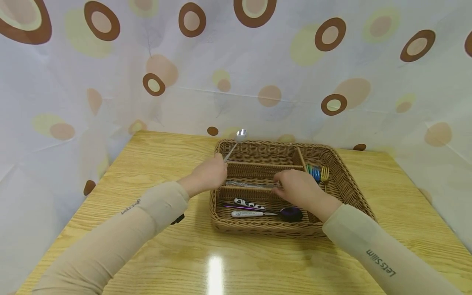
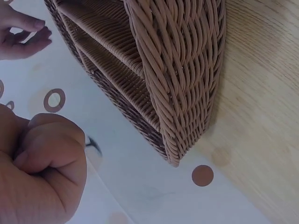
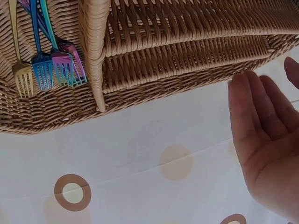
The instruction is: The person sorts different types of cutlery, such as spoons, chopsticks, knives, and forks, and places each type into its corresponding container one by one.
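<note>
My left hand [image 1: 208, 172] grips a silver spoon [image 1: 241, 135] by its handle at the left side of a wicker cutlery basket [image 1: 265, 230]. The spoon's bowl points up and away, and the fist hides the end of the handle. My right hand [image 1: 296, 188] hovers over the middle compartment, its fingers slightly bent and thumb apart, with nothing between them in the right wrist view. Below it in that compartment lies a thin, clear, shiny strip [image 1: 243, 184]. The left wrist view shows the left fist [image 2: 46, 163] closed tightly beside the basket.
In the front compartment lie a dark purple spoon [image 1: 291, 214], a cow-patterned handle [image 1: 248, 203] and a white handle [image 1: 247, 214]. The right compartment holds a gold fork [image 3: 22, 77] and several blue and rainbow forks [image 3: 43, 70]. A patterned curtain [image 1: 236, 82] hangs behind the wooden table [image 1: 166, 254].
</note>
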The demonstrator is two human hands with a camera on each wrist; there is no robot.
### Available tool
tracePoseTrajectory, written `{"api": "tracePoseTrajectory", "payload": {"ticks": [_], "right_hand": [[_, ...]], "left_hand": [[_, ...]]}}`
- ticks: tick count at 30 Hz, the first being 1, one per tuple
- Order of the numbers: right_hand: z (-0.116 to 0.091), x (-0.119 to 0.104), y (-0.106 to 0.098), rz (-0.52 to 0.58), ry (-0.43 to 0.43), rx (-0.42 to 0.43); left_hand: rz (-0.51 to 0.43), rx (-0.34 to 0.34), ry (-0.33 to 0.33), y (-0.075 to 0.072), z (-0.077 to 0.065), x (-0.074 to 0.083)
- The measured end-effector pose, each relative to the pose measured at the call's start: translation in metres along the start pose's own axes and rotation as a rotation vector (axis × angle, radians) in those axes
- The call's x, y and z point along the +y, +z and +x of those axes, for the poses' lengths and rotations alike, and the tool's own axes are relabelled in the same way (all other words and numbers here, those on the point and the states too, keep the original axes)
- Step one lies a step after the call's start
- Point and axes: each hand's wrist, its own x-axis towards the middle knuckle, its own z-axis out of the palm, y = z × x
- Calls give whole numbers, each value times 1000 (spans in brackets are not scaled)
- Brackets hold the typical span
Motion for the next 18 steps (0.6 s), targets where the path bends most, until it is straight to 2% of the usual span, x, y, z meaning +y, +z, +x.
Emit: {"api": "tracePoseTrajectory", "payload": {"ticks": [1,2,4,12,15,18], "right_hand": [[0,0,0,-4,-1,19],[0,0,0,-5,-2,40],[1,0,-1,-17,-6,82],[4,-2,0,-28,-48,214],[5,-5,0,-31,-68,208],[5,-7,0,-22,-92,161]], "left_hand": [[-115,-4,-44,1,0,1],[-161,-14,-61,2,0,1],[-184,-37,-48,4,0,2],[-169,-106,79,8,-4,8],[-161,-145,135,9,-5,10],[-166,-189,228,10,-4,10]]}}
